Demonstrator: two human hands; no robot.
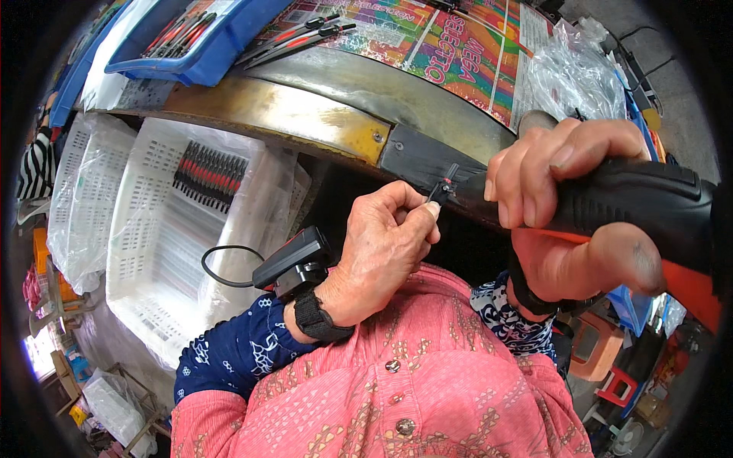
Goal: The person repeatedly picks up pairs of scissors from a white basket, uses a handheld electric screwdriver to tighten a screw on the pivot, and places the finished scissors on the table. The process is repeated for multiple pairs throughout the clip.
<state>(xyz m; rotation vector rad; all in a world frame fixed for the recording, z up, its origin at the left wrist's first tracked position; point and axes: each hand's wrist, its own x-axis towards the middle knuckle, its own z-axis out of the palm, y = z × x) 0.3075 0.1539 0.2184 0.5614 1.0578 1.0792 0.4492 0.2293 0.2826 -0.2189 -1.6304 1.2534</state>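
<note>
My left hand (385, 248) pinches a small, narrow black part (439, 192) between thumb and fingertips, just off the front edge of the workbench. Wrapped around a black and orange power screwdriver (637, 195), my right hand (561, 153) has its fingers over the top and its thumb underneath. The tool's tapered nose points left and meets the black part, or comes very close to it; the exact contact is too small to tell. A black strap with a boxy black device (294, 259) sits on my left wrist.
A blue tray (195, 69) of black and red slim pieces stands at the bench's back left, several similar pieces (298, 40) beside it. Below left, a white plastic basket (126, 252) holds a row of them. Clear plastic bags (576, 72) lie at the back right.
</note>
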